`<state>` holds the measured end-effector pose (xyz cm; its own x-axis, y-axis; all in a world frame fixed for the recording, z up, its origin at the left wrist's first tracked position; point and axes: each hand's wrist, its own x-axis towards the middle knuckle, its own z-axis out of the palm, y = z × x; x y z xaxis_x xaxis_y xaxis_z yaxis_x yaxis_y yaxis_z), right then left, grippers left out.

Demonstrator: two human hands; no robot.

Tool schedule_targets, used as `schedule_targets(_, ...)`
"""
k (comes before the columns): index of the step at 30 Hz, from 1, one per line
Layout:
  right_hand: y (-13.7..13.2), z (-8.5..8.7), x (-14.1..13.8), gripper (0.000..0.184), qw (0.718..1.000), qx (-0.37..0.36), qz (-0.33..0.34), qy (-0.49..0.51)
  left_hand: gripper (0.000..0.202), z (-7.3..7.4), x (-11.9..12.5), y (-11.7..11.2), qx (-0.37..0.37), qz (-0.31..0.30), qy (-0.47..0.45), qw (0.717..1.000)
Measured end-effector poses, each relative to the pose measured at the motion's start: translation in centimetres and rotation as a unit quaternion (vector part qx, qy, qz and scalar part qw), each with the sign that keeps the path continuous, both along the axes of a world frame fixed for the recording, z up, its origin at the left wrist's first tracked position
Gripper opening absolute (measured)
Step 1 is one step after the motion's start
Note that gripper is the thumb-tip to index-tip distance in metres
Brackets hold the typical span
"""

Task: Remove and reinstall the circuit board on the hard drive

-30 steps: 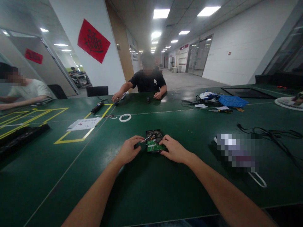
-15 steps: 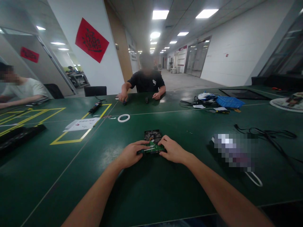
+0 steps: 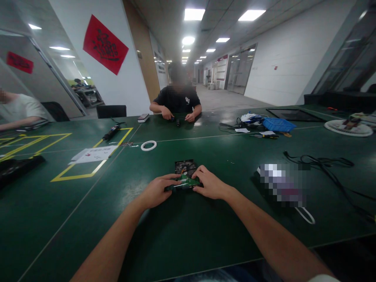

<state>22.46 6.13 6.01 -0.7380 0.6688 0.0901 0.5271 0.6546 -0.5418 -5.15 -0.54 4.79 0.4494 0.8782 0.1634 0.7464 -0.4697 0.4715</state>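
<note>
Low over the table in front of me, my two hands meet at a green circuit board [image 3: 189, 180]. My left hand [image 3: 156, 191] is closed on the board's left side, fingers reaching over its edge. A thin pale rod [image 3: 181, 184] lies across the board by these fingertips; I cannot make out what it is. My right hand [image 3: 210, 184] pinches the board's right end between thumb and fingers. Just behind the board is a dark square part [image 3: 184, 166] with small components and a few orange wires. The fingers hide the board's ends.
A white ring [image 3: 149, 145] lies beyond my left hand, near a paper sheet [image 3: 91, 154] and yellow tape lines. At right are a blurred pale object [image 3: 280, 184] with a loop and black cables [image 3: 320, 159]. Farther back stand a blue tray [image 3: 278, 125] and a seated person [image 3: 178, 100].
The view has turned slightly right, so everything sits a little farther left. My hands keep their hold on the board. The person across has drawn one hand inward, and a phone-like object shows there.
</note>
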Motion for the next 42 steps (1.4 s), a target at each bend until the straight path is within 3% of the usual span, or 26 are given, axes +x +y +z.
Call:
schedule_targets(8, 0.1, 0.1, 0.2, 0.044, 1.000, -0.019, -0.006, -0.002, 0.064, -0.2, -0.2, 0.1, 0.010, -0.002, 0.016, 1.000)
schedule_targets(14, 0.2, 0.1, 0.2, 0.044, 1.000, -0.022, -0.012, -0.001, 0.056, -0.6, 0.1, 0.1, 0.025, 0.031, 0.000, 0.999)
schedule_targets(29, 0.4, -0.5, -0.1, 0.039, 1.000, -0.009, -0.014, 0.021, 0.059, -0.6, 0.2, 0.1, 0.028, 0.045, -0.004, 0.999)
schedule_targets(35, 0.5, -0.9, -0.2, 0.043, 0.999, -0.016, -0.023, 0.023, 0.062, -0.6, 0.2, 0.1, 0.025, 0.042, 0.007, 0.999)
schedule_targets(40, 1.1, -0.6, 0.4, 0.061, 0.999, -0.035, -0.010, 0.040, 0.057, -0.8, 0.1, 0.1, 0.042, 0.042, -0.002, 0.998)
schedule_targets(42, 2.1, -0.6, 1.1, 0.054, 0.998, -0.005, -0.043, 0.044, 0.057, -1.0, 0.1, 0.1, 0.047, 0.039, -0.003, 0.998)
